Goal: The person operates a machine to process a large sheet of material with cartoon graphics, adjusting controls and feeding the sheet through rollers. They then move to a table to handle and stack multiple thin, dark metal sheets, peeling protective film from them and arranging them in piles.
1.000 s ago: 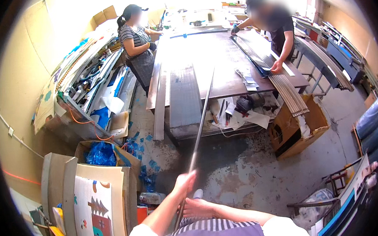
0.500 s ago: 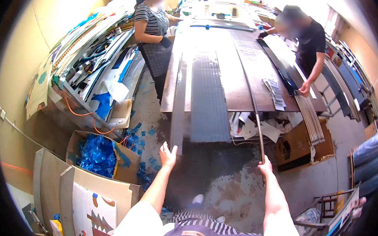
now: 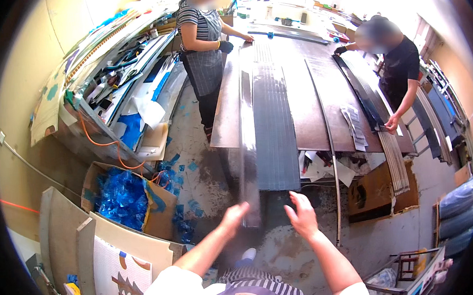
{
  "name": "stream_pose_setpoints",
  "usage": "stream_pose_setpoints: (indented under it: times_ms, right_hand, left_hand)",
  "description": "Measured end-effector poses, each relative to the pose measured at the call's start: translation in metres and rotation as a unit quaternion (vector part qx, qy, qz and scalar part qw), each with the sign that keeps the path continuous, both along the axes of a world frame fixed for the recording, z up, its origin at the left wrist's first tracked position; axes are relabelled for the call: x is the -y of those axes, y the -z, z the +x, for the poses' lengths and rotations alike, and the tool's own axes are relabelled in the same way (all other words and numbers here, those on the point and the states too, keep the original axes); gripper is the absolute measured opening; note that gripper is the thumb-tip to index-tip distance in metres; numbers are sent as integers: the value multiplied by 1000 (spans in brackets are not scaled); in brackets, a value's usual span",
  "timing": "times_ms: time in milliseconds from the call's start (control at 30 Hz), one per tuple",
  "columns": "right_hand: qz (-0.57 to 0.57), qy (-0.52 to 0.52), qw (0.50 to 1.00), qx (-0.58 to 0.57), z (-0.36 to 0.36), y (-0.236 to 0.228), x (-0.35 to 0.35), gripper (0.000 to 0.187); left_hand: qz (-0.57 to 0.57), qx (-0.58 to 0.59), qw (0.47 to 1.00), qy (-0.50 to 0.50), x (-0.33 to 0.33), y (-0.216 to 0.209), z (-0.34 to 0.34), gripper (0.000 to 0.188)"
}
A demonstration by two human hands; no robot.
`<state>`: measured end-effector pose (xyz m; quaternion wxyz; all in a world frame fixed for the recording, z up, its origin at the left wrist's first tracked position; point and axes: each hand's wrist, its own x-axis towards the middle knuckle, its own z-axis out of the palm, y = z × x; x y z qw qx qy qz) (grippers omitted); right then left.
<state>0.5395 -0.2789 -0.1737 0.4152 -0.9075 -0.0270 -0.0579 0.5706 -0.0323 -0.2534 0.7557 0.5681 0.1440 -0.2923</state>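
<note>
A long, narrow dark metal strip [image 3: 249, 168] lies over the table and juts past its near edge toward me. My left hand [image 3: 234, 220] is closed at the left edge of its near end; the fingers are partly hidden and slightly blurred. To the right of it, my right hand [image 3: 302, 216] is open, fingers apart, with nothing in it. This hand is just below the near end of a wide dark grey ribbed panel [image 3: 275, 135], which also overhangs the table. Farther right, a thin long rod [image 3: 326, 128] sticks out past the table edge, apart from both hands.
A co-worker [image 3: 202, 38] stands left of the brown table [image 3: 312, 125], one hand at the strip's far end. Another person [image 3: 396, 56] handles dark ribbed strips [image 3: 392, 156] at the right. A carton of blue film [image 3: 120, 195] stands left, near a loaded rack [image 3: 134, 99].
My right hand has let go of the thin rod and moved left. My left hand has moved right and nearer, and the narrow strip now reaches closer to me.
</note>
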Motion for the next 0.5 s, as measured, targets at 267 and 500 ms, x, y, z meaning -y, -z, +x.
stream_pose_setpoints:
  times_ms: [267, 500]
  right_hand:
    - [-318, 3, 931, -182, 50, -49, -47, 46]
    - [-189, -35, 961, -196, -137, -99, 42, 34]
  left_hand:
    - [-74, 3, 961, 267, 92, -122, -133, 45]
    - [215, 463, 792, 335, 97, -56, -5, 34]
